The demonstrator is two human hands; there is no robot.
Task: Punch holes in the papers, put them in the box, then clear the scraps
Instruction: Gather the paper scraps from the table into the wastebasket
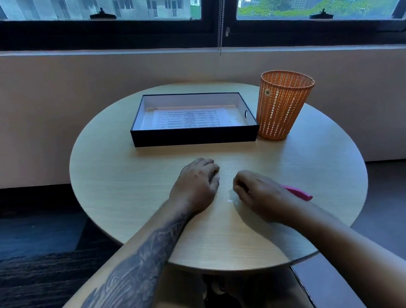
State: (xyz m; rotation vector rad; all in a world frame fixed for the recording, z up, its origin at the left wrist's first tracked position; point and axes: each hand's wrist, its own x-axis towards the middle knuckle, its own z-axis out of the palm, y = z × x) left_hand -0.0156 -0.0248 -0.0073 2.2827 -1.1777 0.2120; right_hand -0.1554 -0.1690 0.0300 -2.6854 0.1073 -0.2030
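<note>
A black box (pixel 195 137) with a white inside stands at the back of the round table, and a printed paper (pixel 189 118) lies flat in it. My left hand (pixel 196 184) rests on the table's middle with its fingers curled under, holding nothing I can see. Just to its right, my right hand (pixel 256 194) has its thumb and fingers pinched together at a few small white paper scraps (pixel 231 199) on the wood. A pink hole punch (pixel 298 192) lies behind my right hand, mostly hidden by it.
An orange mesh waste basket (pixel 283 106) stands upright against the box's right end. The light wooden table (pixel 126 184) is round, with its edge close to my forearms. A wall and windows lie beyond it, dark floor at both sides.
</note>
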